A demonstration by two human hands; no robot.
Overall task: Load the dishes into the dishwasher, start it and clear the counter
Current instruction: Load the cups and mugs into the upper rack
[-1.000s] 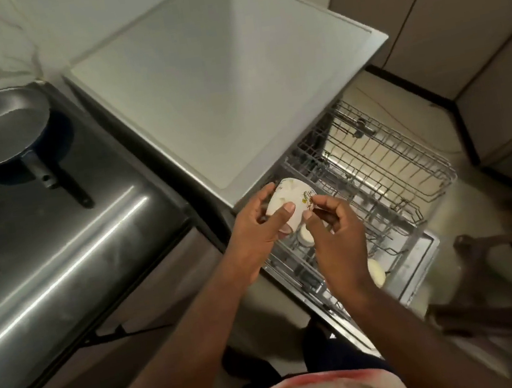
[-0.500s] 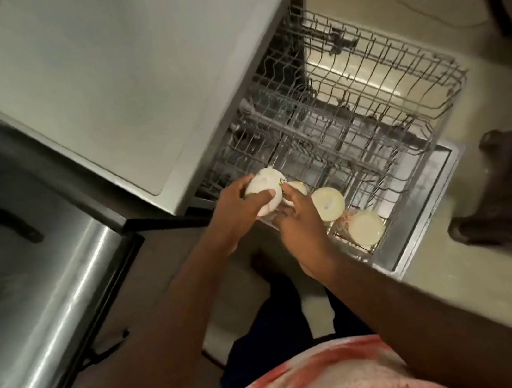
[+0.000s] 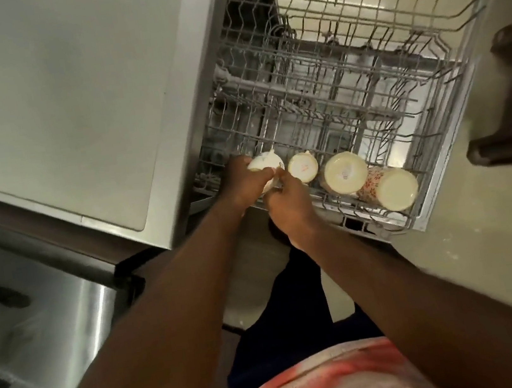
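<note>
Head view: my left hand [image 3: 243,183] grips the cup [image 3: 266,162], right hand [image 3: 289,203] pinching its side; I'd seat it upside-down in the rack [image 3: 382,224], beside the next cup [image 3: 303,166].

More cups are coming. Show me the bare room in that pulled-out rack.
Free: the rack behind the cup row, out to its far rim. Crowded: the near edge, four upturned cups side by side, left hand and right hand holding the leftmost cup.
</note>
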